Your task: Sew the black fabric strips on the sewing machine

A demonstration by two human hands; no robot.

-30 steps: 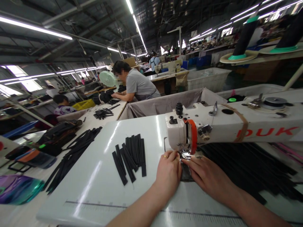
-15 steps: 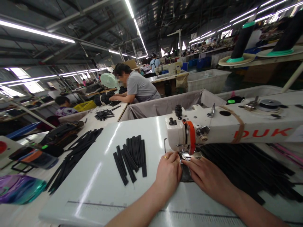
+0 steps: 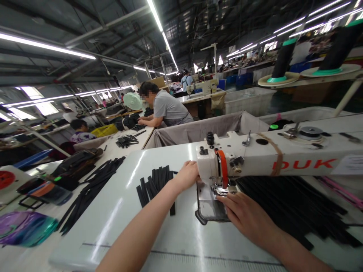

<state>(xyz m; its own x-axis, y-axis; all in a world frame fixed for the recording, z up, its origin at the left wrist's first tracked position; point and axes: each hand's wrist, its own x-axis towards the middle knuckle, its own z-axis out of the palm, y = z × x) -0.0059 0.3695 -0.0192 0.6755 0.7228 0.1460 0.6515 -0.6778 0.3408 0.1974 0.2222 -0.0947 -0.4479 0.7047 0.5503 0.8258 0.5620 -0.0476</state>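
My left hand (image 3: 187, 176) is at the left side of the sewing machine's head (image 3: 207, 163), its fingers curled and partly hidden behind it. A short end of a black strip (image 3: 175, 172) sticks out behind this hand, which seems closed on it. My right hand (image 3: 246, 211) lies by the presser foot (image 3: 222, 192), fingers bent together and fingertips at the metal plate; what they hold, if anything, is hidden. Several black strips (image 3: 154, 182) lie on the pale table (image 3: 124, 223) left of the machine, partly covered by my left forearm.
More long black strips (image 3: 286, 204) spread under the machine arm (image 3: 306, 151). Another bundle (image 3: 93, 189) lies on the left table. A cloth-lined bin (image 3: 198, 126) stands behind. Thread cones (image 3: 285, 60) rise at right. A co-worker (image 3: 172, 107) leans over a table beyond.
My left hand has moved away from the presser foot, up and left beside the machine head, uncovering the metal plate. My right hand stays near the foot. The view has shifted slightly.
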